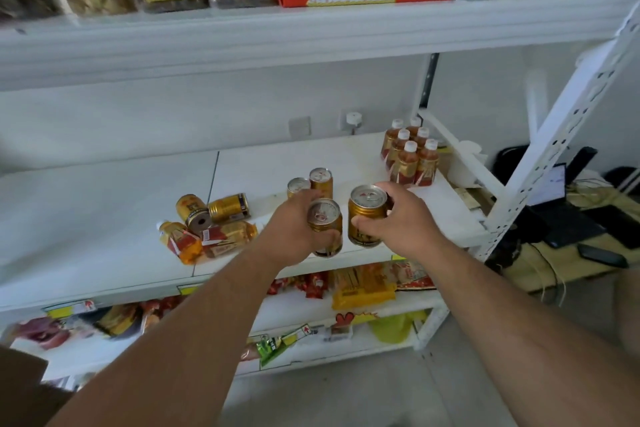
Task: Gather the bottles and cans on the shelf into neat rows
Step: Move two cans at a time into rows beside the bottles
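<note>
now 1 gold can per hand

The person is showing two bare arms with no sleeves on them. The left hand and right hand are wearing no gloves, rings or watch. A bit of brown cloth is peeking in low down.
</note>
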### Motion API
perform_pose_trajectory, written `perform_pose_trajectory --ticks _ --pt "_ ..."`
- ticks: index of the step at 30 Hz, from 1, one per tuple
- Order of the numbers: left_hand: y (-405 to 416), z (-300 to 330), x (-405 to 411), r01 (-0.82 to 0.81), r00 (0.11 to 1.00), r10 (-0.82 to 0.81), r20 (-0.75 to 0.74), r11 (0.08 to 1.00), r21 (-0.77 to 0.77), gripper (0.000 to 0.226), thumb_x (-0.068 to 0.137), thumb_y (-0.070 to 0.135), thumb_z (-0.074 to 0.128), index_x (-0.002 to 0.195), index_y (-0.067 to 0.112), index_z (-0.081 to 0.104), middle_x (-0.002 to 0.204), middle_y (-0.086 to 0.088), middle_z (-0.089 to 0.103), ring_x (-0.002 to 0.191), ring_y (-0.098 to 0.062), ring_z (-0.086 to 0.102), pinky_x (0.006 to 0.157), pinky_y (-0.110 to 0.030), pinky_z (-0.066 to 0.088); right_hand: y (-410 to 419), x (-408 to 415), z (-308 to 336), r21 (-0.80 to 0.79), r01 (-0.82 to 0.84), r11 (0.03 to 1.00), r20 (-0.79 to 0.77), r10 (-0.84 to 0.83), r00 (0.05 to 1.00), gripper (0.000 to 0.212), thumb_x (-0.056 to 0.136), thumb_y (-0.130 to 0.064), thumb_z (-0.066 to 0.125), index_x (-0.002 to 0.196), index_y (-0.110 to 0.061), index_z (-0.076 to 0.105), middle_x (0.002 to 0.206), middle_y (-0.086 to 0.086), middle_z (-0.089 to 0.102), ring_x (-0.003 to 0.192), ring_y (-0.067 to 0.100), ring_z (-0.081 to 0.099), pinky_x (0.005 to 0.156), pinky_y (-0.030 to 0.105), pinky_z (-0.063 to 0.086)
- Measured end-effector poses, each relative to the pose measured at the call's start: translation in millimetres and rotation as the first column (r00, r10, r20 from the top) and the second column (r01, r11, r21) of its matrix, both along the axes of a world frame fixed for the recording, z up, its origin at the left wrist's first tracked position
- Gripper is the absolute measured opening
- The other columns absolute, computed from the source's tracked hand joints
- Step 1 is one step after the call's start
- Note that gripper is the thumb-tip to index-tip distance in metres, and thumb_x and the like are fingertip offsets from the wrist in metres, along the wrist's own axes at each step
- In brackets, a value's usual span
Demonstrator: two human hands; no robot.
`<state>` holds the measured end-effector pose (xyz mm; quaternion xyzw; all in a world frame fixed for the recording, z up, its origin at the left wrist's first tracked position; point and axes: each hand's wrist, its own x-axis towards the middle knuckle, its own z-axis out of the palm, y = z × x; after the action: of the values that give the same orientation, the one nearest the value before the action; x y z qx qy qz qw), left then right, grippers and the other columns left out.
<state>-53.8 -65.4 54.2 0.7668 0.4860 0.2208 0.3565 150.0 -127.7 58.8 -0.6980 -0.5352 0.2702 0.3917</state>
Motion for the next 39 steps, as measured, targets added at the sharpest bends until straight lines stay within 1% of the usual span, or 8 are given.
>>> perform_pose_trajectory --ticks 3,8,13,16,19,30,35,39 --pt "-7.1 -4.3 -16.8 0.02 1.0 -0.02 -0.003 1.0 -0.008 0.048 0.072 0.018 0.086 0.111 0.024 0.059 0.091 0.019 0.063 0.074 0.018 0.057 0.06 0.0 0.04 -14.2 -16.2 -1.0 -0.007 0.031 1.0 -0.011 -0.031 0.999 0.066 0.073 -0.034 0.089 0.132 -0.028 0.06 0.119 -0.01 0.067 0.109 0.012 0.062 0.094 0.032 0.053" --pt "-20.8 -4.9 -31.1 -0.002 1.0 0.002 0.005 1.0 -0.006 0.068 0.07 0.033 0.088 0.13 0.021 0.058 0.109 0.012 0.066 0.093 -0.001 0.061 0.071 -0.01 0.041 -30.7 -30.9 2.5 -0.01 0.045 0.999 0.004 -0.045 0.999 0.065 0.074 -0.033 0.089 0.131 -0.029 0.059 0.114 -0.011 0.064 0.105 0.01 0.061 0.085 0.025 0.047" --pt "-22.4 1.6 -27.3 0.005 1.0 -0.004 0.011 1.0 -0.018 0.065 0.07 0.029 0.087 0.127 0.02 0.059 0.105 0.012 0.066 0.088 0.003 0.06 0.065 -0.006 0.04 -35.6 -30.3 6.5 -0.015 0.035 0.999 -0.002 -0.035 0.999 0.062 0.075 -0.032 0.089 0.129 -0.03 0.059 0.11 -0.013 0.063 0.104 0.01 0.061 0.083 0.025 0.048" --pt "-20.7 5.9 -18.6 0.023 1.0 -0.023 0.013 0.999 -0.044 0.048 0.073 0.019 0.086 0.115 0.022 0.063 0.094 0.015 0.066 0.078 0.009 0.06 0.057 -0.002 0.042 -33.8 -21.7 9.0 -0.022 0.022 1.0 0.0 -0.022 1.0 0.062 0.075 -0.032 0.089 0.13 -0.031 0.058 0.111 -0.013 0.064 0.104 0.01 0.061 0.084 0.026 0.048" --pt "-20.0 12.5 -4.3 0.023 1.0 -0.023 0.004 0.999 -0.035 0.042 0.072 0.02 0.086 0.108 0.024 0.064 0.093 0.013 0.068 0.082 0.002 0.063 0.06 -0.007 0.042 -30.8 -8.7 12.8 -0.031 0.009 0.999 0.005 -0.009 1.0 0.064 0.076 -0.033 0.088 0.133 -0.03 0.057 0.114 -0.012 0.062 0.107 0.011 0.059 0.086 0.027 0.049" --pt "0.4 10.6 50.6 -0.036 0.999 0.036 -0.016 0.999 -0.015 0.068 0.066 0.032 0.088 0.127 0.022 0.059 0.11 0.007 0.067 0.1 -0.01 0.064 0.079 -0.022 0.049 -6.3 45.8 15.2 -0.04 -0.045 0.998 0.043 0.047 0.998 0.068 0.078 -0.036 0.087 0.137 -0.027 0.056 0.121 -0.008 0.064 0.111 0.014 0.059 0.085 0.028 0.048" --pt "27.1 3.3 72.7 -0.048 0.996 0.047 -0.071 0.999 -0.011 0.069 0.06 0.039 0.085 0.123 0.022 0.06 0.106 0.008 0.066 0.099 -0.012 0.064 0.073 -0.018 0.046 22.6 68.4 12.6 -0.041 -0.046 0.998 0.037 0.048 0.998 0.067 0.078 -0.036 0.087 0.137 -0.028 0.055 0.123 -0.008 0.064 0.11 0.011 0.058 0.085 0.027 0.046" --pt "61.7 0.1 88.4 -0.028 0.996 0.03 -0.085 0.999 0.027 0.053 0.067 0.028 0.086 0.115 0.023 0.062 0.103 0.007 0.064 0.093 -0.01 0.061 0.067 -0.014 0.042 58.7 83.7 10.5 -0.048 -0.043 0.998 0.056 0.046 0.997 0.065 0.079 -0.036 0.086 0.136 -0.027 0.055 0.118 -0.011 0.062 0.11 0.011 0.057 0.086 0.028 0.044"
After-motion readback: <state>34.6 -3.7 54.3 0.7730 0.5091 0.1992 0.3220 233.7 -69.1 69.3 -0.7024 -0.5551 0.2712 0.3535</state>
